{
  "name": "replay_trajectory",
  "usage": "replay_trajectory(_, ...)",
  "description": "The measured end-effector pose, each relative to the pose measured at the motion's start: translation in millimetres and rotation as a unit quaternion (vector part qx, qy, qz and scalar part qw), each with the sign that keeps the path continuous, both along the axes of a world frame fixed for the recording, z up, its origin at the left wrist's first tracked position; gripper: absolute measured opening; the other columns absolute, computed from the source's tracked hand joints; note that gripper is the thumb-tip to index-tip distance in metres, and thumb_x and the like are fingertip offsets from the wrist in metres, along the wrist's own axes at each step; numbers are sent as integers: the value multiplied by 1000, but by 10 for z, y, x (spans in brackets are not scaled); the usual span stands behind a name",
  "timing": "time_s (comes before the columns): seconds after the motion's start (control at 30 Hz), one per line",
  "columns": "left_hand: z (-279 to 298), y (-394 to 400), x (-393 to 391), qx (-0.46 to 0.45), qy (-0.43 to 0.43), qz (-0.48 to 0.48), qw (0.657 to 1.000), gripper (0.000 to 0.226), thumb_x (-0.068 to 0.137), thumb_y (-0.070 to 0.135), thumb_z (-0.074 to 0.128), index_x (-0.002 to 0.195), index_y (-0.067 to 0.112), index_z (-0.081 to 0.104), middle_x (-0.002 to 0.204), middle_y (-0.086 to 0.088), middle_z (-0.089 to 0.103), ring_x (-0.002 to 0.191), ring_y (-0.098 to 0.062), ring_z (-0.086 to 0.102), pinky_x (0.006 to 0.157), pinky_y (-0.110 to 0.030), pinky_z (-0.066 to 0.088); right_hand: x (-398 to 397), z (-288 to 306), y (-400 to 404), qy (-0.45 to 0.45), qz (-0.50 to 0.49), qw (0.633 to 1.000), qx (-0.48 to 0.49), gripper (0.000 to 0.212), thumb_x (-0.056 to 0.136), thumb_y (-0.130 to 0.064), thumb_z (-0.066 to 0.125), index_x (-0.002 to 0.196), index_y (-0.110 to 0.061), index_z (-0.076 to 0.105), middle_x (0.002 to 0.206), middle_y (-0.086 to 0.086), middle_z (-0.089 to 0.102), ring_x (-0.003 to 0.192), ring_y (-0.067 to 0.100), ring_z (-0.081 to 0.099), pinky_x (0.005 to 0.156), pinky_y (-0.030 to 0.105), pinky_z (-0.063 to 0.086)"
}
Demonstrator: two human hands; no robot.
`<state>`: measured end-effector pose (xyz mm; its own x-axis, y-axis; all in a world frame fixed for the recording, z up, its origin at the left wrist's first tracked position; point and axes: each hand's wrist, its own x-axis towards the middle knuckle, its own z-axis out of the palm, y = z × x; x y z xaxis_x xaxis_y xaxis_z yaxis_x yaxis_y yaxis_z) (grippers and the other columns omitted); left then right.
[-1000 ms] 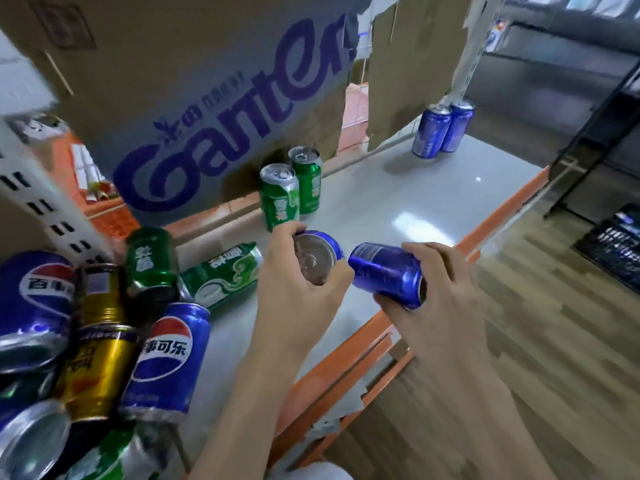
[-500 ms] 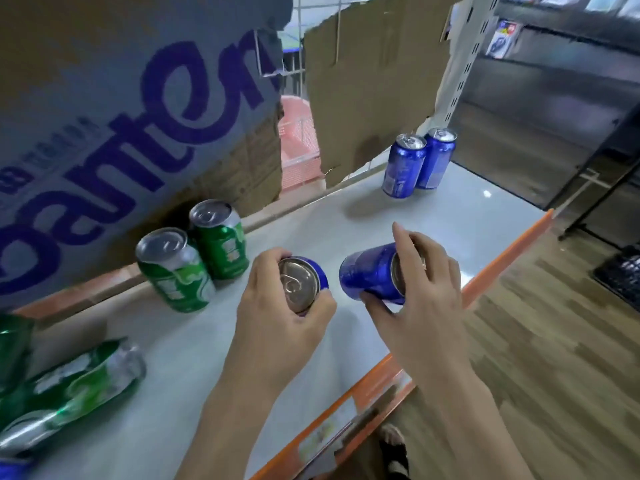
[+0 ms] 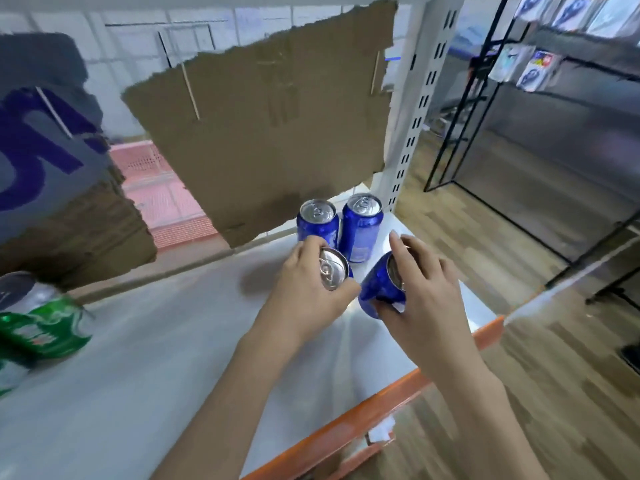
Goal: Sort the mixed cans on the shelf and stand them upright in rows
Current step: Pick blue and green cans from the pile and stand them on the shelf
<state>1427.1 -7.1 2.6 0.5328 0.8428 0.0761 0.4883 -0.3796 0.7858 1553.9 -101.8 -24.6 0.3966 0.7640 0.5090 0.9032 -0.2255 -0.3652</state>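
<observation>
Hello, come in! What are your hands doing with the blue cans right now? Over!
Left hand grips one blue can. Right hand grips another, tilted. Two blue cans upright just behind. Nothing in the way.

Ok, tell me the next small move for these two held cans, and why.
Probably set the left hand's blue can down upright just in front of the two standing blue cans. Both hands hold blue cans close to that pair, with bare shelf in front.
</observation>
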Motion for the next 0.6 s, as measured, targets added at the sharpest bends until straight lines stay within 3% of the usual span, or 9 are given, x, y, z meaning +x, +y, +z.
replay_trajectory(0.07,-27,65,214,1,16,4,1000,42,73,27,66,108,18,45,109,0,50,98,-22,49,84,-31,41,205,8,75,-5,7,1000,-4,78,60,-18,66,133,-12,39,131,14,51,94,39,51,87,39,41)
replay_trajectory(0.13,-58,117,375,6,34,4,999,44,74,28,65,111,15,45,110,-2,48,101,-24,48,86,-33,41,357,9,163,-15,15,1000,-11,80,55,-10,75,129,-5,45,128,17,53,90,39,53,83,41,45)
replay_trajectory(0.2,-83,146,481,11,39,9,999,44,75,27,65,111,13,45,111,-2,47,102,-23,47,83,-28,37,464,-10,260,-24,30,999,-23,81,48,-4,81,124,2,51,124,18,56,88,40,56,82,40,47)
replay_trajectory(0.33,-155,182,567,28,33,49,998,46,77,25,67,116,12,47,117,-2,46,104,-20,48,75,-19,30,504,-101,391,18,78,995,-62,78,55,-4,77,128,-1,50,128,15,53,98,41,54,87,38,44)
replay_trajectory(0.47,-186,156,629,80,99,89,988,58,83,41,62,129,15,39,125,-3,44,112,-27,49,88,-32,37,516,-80,394,-32,68,996,-39,71,51,-5,82,117,1,56,117,18,59,98,39,58,90,32,42)
replay_trajectory(0.6,-147,105,566,126,181,117,968,67,87,57,46,138,18,28,128,-5,41,114,-31,49,87,-40,45,526,-111,328,-72,61,992,-83,63,60,-13,79,117,1,55,121,17,57,114,40,51,101,44,41)
